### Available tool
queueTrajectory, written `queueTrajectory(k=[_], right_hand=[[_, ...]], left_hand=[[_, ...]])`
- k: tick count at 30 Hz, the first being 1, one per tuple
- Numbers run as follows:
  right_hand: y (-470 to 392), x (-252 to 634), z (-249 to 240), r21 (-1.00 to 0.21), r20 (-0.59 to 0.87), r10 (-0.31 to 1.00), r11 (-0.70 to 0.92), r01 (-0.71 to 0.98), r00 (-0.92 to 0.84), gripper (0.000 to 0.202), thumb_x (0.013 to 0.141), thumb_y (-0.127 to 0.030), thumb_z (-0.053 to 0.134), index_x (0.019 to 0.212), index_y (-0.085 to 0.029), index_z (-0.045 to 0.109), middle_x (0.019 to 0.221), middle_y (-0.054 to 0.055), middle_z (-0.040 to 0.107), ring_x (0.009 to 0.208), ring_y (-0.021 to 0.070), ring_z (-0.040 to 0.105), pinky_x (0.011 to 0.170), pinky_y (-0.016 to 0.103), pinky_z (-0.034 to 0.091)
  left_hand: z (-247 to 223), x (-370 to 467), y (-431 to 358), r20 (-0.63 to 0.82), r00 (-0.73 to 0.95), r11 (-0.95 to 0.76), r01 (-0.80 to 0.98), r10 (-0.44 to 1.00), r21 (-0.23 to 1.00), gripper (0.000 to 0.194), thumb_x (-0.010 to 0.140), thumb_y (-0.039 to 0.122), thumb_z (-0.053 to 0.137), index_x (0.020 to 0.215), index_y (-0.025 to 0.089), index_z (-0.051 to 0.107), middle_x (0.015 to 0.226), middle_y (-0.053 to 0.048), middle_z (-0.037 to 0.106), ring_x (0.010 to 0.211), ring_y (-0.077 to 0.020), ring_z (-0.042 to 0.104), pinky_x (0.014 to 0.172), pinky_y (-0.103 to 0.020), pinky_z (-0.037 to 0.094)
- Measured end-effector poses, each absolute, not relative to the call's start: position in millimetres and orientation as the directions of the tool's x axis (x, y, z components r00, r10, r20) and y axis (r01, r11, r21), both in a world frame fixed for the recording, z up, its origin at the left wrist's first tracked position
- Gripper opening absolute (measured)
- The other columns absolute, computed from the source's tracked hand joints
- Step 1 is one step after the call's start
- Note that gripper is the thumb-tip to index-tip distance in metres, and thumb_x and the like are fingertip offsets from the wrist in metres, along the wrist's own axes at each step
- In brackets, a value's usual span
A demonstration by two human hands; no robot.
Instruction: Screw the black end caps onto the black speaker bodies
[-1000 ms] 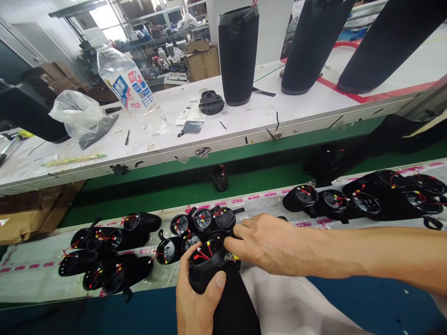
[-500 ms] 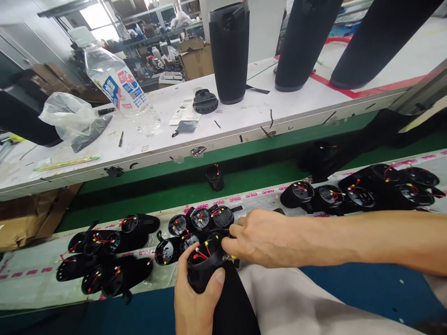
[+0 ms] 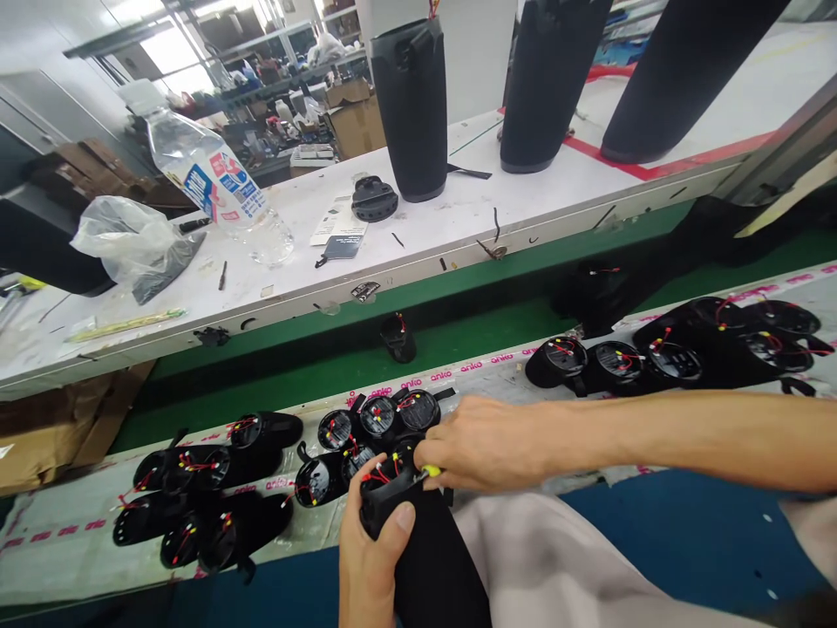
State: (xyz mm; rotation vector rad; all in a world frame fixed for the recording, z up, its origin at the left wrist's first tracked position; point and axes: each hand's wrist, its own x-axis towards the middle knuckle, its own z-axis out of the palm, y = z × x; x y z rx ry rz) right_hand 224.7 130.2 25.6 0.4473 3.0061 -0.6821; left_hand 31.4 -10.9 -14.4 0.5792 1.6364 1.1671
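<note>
A black cylindrical speaker housing point(image 3: 437, 558) lies tilted across my lap, its open end facing up and away. Red wires with small white and yellow connectors point(image 3: 385, 471) stick out of that end. My left hand point(image 3: 376, 549) is wrapped round the rim, thumb on the near side. At the rim's right edge, my right hand point(image 3: 474, 443) pinches a small yellow-handled tool point(image 3: 430, 471) whose thin metal tip points at the housing. Most of the tool is hidden by the fingers, so its exact kind is unclear.
Several similar wired housings point(image 3: 219, 532) lie on the plastic-covered low surface point(image 3: 58, 567), with more point(image 3: 618, 365) at right. On the white bench point(image 3: 288, 288) stand a water bottle point(image 3: 215, 179), a plastic bag point(image 3: 131, 244), a black cap point(image 3: 374, 199) and tall black cylinders point(image 3: 411, 113).
The view has shifted slightly. My right hand has turned at the rim, and more of the yellow tool and its metal tip now shows. My left hand keeps its hold on the housing.
</note>
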Motion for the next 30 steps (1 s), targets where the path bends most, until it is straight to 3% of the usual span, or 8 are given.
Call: queueTrajectory(k=[2,4,11,16,21,26,30], right_hand=[[132,228,28,-0.472,-0.056,0.334,0.821,0.320,-0.941,0.022,0.119,-0.039,0.054,0.114,-0.019,0.063,0.095,0.003,0.076,0.074,0.0184,0.065,0.059,0.033,0.027],[131,229,32,-0.433,-0.055,0.374,0.826,0.360,-0.926,0.024,0.119,-0.038,0.055,0.109,-0.018,0.063,0.091,0.003,0.074,0.070,0.0184,0.062,0.058,0.033,0.025],[119,227,28,-0.249,0.011,0.271,0.933,0.260,-0.963,0.028,0.120,-0.033,0.043,0.106,-0.018,0.062,0.080,0.002,0.064,0.057,0.0173,0.042,0.052,0.035,0.018],[120,230,31,-0.260,0.008,0.244,0.937,0.234,-0.970,0.027,0.121,-0.031,0.042,0.106,-0.019,0.060,0.081,0.000,0.061,0.058,0.0169,0.040,0.052,0.035,0.020],[116,232,21,-0.228,0.037,0.257,0.943,0.242,-0.966,0.020,0.118,-0.028,0.046,0.106,-0.020,0.059,0.080,0.000,0.061,0.055,0.0165,0.037,0.053,0.036,0.017],[116,229,34,-0.186,-0.085,0.238,0.950,0.251,-0.967,0.010,0.111,-0.018,0.052,0.107,-0.018,0.061,0.077,-0.001,0.061,0.053,0.0172,0.036,0.052,0.037,0.019],[122,224,47,-0.259,-0.175,0.206,0.934,0.247,-0.963,0.017,0.115,-0.020,0.050,0.107,-0.016,0.064,0.079,0.001,0.065,0.052,0.0154,0.037,0.052,0.035,0.020]], left_hand=[[-16,31,-11,-0.487,-0.371,0.446,-0.194,0.791,0.874,0.097,0.066,0.068,0.094,0.145,0.021,0.060,0.116,-0.012,0.085,0.108,-0.0336,0.078,0.100,-0.042,0.056],[-17,29,-11,-0.491,-0.376,0.458,-0.180,0.786,0.871,0.095,0.067,0.068,0.094,0.143,0.021,0.061,0.114,-0.011,0.085,0.106,-0.0325,0.078,0.098,-0.041,0.055],[-12,26,-9,-0.351,-0.414,0.422,0.093,0.840,0.902,0.084,0.072,0.070,0.088,0.136,0.019,0.067,0.126,-0.014,0.081,0.122,-0.0384,0.071,0.109,-0.047,0.048],[-1,32,-8,-0.326,-0.439,0.434,0.170,0.837,0.885,0.076,0.076,0.061,0.083,0.136,0.018,0.067,0.126,-0.013,0.080,0.120,-0.0379,0.069,0.108,-0.049,0.047],[5,38,-7,-0.343,-0.475,0.480,0.202,0.810,0.854,0.076,0.074,0.058,0.081,0.136,0.019,0.066,0.128,-0.015,0.079,0.126,-0.0433,0.068,0.109,-0.055,0.045],[6,41,-7,-0.332,-0.498,0.498,0.246,0.801,0.831,0.074,0.072,0.056,0.081,0.135,0.018,0.067,0.128,-0.017,0.079,0.124,-0.0444,0.070,0.106,-0.057,0.047],[0,37,-9,-0.331,-0.501,0.495,0.237,0.800,0.836,0.075,0.071,0.057,0.082,0.134,0.019,0.067,0.124,-0.016,0.080,0.122,-0.0435,0.071,0.105,-0.054,0.048]])
